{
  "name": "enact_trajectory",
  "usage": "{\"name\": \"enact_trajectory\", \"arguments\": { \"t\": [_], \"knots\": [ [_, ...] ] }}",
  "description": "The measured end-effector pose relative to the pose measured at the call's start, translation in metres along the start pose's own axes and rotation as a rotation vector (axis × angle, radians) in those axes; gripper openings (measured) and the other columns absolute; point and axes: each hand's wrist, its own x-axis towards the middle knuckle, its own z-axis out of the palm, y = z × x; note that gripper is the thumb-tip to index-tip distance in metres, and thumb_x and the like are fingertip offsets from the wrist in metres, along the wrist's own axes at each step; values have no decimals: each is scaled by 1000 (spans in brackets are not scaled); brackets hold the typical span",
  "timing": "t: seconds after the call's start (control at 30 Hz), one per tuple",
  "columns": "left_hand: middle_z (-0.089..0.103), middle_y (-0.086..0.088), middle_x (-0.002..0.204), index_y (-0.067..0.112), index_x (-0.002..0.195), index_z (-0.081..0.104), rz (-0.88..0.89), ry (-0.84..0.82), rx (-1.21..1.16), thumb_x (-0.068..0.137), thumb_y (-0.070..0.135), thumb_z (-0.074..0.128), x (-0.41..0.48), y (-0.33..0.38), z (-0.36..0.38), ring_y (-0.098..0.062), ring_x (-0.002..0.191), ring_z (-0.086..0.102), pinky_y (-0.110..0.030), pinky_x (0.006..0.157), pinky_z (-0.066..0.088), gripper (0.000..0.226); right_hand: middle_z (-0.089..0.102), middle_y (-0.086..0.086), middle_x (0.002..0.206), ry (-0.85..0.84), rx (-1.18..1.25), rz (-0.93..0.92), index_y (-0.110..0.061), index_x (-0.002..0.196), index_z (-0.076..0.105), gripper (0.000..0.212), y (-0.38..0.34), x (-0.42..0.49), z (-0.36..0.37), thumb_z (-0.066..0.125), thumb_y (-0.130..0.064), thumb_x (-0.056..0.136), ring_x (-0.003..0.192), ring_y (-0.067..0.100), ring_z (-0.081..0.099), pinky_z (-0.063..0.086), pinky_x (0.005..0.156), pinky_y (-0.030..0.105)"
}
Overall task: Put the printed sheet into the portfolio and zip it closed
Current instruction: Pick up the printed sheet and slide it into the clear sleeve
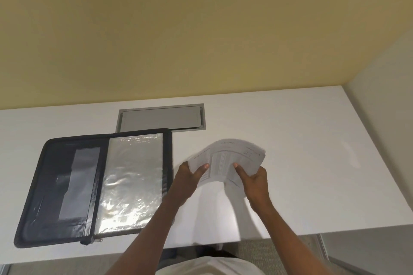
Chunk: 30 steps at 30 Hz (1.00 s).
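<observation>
The printed sheet [230, 156] is white with small text and a table, held above the desk right of centre and bowed upward. My left hand [190, 177] grips its left edge, thumb on top. My right hand [253, 182] grips its right lower edge, thumb on top. The black zip portfolio [53, 187] lies open flat on the desk at the left. Its right half shows a shiny clear plastic sleeve [131, 181]; its left half has dark pockets. The sheet is apart from the portfolio, just right of its right edge.
The white desk [301, 163] runs to a grey wall on the right and a yellow wall behind. A grey cable hatch [161, 119] is set in the desk behind the portfolio. The desk's front edge is near my body.
</observation>
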Motion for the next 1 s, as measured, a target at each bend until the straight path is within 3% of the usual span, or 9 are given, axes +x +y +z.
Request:
{"name": "enact_trajectory", "arguments": {
  "t": [0.27, 0.33, 0.4, 0.5, 0.63, 0.87, 1.0],
  "knots": [
    [75, 0, 116, 31, 121, 67, -37, 31, -24, 89, 33, 79, -2, -6, 9, -20, 112, 70, -49, 98, 60, 34, 80, 7, 100, 11, 25, 77, -26, 103, 78, 18, 11, -3, -8, 83, -25, 86, 92, 28, 78, 64, 79, 48],
    [75, 0, 116, 27, 125, 67, -32, 29, -27, 83, 45, 79, -3, -8, 8, -21, 113, 69, -49, 98, 60, 47, 80, 6, 103, -7, 17, 59, -26, 107, 77, 23, 12, -5, -9, 83, -28, 86, 96, 27, 77, 64, 80, 46],
    [76, 5, 111, 37, 119, 69, -11, 20, -27, 79, 51, 79, -5, -12, 5, -18, 110, 70, -47, 97, 61, 44, 80, 4, 104, -13, 12, 64, -29, 108, 76, 24, 14, -8, -8, 83, -30, 85, 97, 24, 77, 64, 80, 43],
    [76, 8, 111, 50, 113, 70, 12, -13, -26, 82, 49, 78, -6, -17, 3, -12, 107, 71, -44, 94, 62, 32, 80, 3, 104, -2, 18, 69, -32, 107, 76, 23, 16, -11, -5, 83, -30, 85, 96, 23, 77, 64, 76, 36],
    [74, 10, 117, 51, 119, 66, 7, -28, -14, 86, 46, 77, -6, -22, 4, -8, 110, 70, -36, 93, 61, 35, 80, 2, 105, -3, 13, 67, -34, 109, 75, 25, 17, -12, -5, 83, -33, 86, 96, 20, 77, 63, 74, 30],
    [68, -4, 127, 22, 136, 55, -158, -44, 19, 93, 31, 77, 8, -29, 1, -28, 122, 64, -52, 104, 56, 49, 80, 2, 101, -11, -40, 92, -33, 103, 77, 14, 11, -5, -4, 80, -28, 90, 92, 22, 78, 65, 72, 35],
    [71, -2, 131, 17, 140, 56, -159, -161, 23, 94, 25, 77, 16, -21, -34, -24, 121, 68, -53, 106, 54, 51, 80, -2, 109, -159, -129, 92, -22, 116, 74, 25, -2, 5, 2, 78, -27, 91, 100, 20, 77, 64, 84, 37]
  ]
}}
